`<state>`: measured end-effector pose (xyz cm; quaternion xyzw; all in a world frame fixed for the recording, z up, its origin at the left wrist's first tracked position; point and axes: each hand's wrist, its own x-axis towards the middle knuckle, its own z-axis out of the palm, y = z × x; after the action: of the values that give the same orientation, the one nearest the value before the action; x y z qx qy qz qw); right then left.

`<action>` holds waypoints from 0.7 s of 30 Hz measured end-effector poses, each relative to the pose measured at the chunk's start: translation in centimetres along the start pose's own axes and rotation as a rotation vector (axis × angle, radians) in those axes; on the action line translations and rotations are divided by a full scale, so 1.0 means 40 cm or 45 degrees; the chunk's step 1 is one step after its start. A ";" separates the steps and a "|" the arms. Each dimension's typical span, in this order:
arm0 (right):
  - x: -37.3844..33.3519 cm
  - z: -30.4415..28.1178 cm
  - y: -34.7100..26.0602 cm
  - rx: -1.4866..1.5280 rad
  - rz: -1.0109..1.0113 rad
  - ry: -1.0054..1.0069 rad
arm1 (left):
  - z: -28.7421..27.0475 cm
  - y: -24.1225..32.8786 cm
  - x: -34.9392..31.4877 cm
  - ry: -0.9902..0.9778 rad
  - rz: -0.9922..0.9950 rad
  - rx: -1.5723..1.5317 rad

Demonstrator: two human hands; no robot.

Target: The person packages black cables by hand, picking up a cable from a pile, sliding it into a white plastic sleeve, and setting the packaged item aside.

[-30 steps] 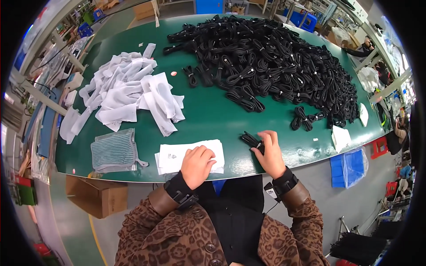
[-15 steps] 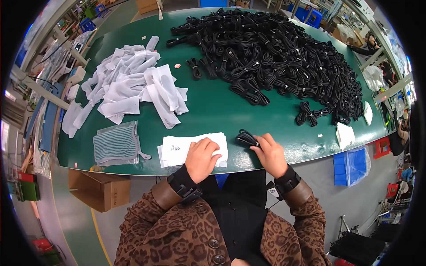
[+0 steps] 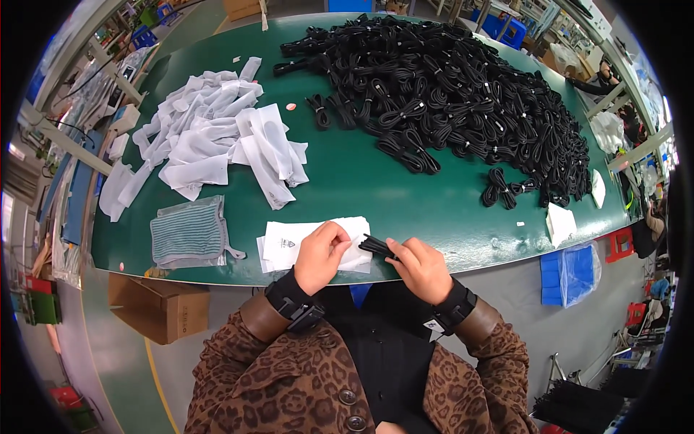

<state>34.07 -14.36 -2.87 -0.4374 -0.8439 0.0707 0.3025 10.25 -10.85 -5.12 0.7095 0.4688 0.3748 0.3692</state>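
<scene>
A stack of flat white bags point(image 3: 278, 242) with small dark print lies at the near edge of the green table. Over its right part is my left hand point(image 3: 318, 259), thumb and fingers pinched at the top bag's edge. My right hand point(image 3: 421, 271) grips a coiled black cable point(image 3: 376, 247), whose free end points left over the bags' right edge, close to my left fingertips. Up the table on the left lies a loose heap of filled white bags point(image 3: 210, 137). A big pile of similar bundled black cables point(image 3: 463, 94) spreads over the far right.
A bagged grey-blue striped cloth point(image 3: 188, 235) lies left of the stack. Folded white paper point(image 3: 560, 223) rests at the table's right edge. Below the table are an open cardboard box point(image 3: 170, 311) on the left and a blue bin in clear plastic point(image 3: 571, 275) on the right.
My right hand has moved left with the cable, bringing it over the bags' right edge. My left hand has shifted slightly left and its fingers now pinch at the top bag.
</scene>
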 end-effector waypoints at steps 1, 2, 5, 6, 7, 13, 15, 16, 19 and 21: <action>0.002 0.000 -0.001 -0.035 -0.057 -0.031 | -0.002 -0.002 0.001 0.019 0.002 -0.045; 0.004 0.002 -0.001 -0.035 -0.060 -0.032 | -0.004 -0.002 0.001 0.039 0.003 -0.090; 0.009 0.006 0.007 -0.059 -0.191 -0.082 | -0.006 0.005 0.000 0.003 0.011 -0.074; 0.012 0.005 0.009 -0.061 -0.191 -0.083 | -0.008 0.009 0.000 -0.014 0.014 -0.064; 0.017 0.004 0.010 0.005 -0.158 -0.110 | -0.011 0.015 0.001 -0.014 0.014 -0.065; 0.019 0.023 0.024 0.737 0.597 -0.229 | -0.017 0.066 0.016 -0.127 0.631 0.237; 0.049 0.009 0.019 0.838 0.852 -0.324 | -0.014 0.075 0.019 -0.156 0.681 0.263; 0.068 -0.001 0.015 0.936 1.109 -0.421 | -0.012 0.077 0.023 -0.137 0.678 0.252; 0.066 0.012 0.017 1.013 1.192 -0.417 | -0.012 0.086 0.040 -0.099 0.680 0.228; 0.058 0.024 0.018 0.972 0.844 -0.225 | -0.016 0.091 0.052 -0.056 0.616 0.200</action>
<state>33.01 -11.97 -2.88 -0.5321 -0.5963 0.5027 0.3294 11.67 -9.81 -1.26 0.8356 0.3050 0.3991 0.2226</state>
